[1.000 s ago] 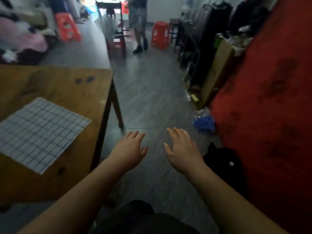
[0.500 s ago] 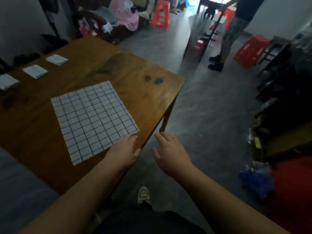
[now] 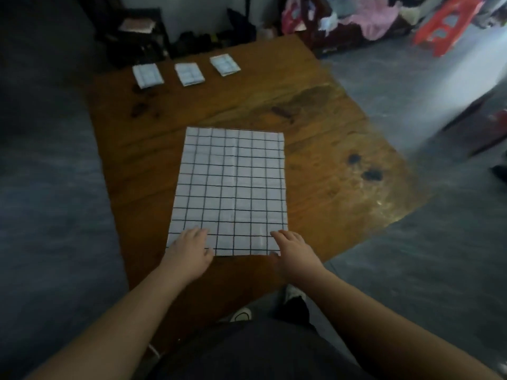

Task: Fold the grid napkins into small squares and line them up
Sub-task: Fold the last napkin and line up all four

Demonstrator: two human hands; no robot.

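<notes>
A white napkin with a black grid (image 3: 230, 187) lies spread flat in the middle of the wooden table (image 3: 329, 165). My left hand (image 3: 189, 250) rests with straight fingers on its near left corner. My right hand (image 3: 295, 252) lies the same way on its near right corner. Three folded grid napkins (image 3: 147, 75) (image 3: 189, 74) (image 3: 225, 65) sit in a row at the table's far edge.
Dark stains (image 3: 365, 168) mark the table's right side. A red plastic stool (image 3: 447, 23) and a heap of clothes (image 3: 365, 15) stand at the back right. Dark clutter sits behind the table's far edge. Grey floor surrounds the table.
The view has swung left from the floor and red sofa onto the table. Both hands have come forward from the air onto the napkin's near corners.
</notes>
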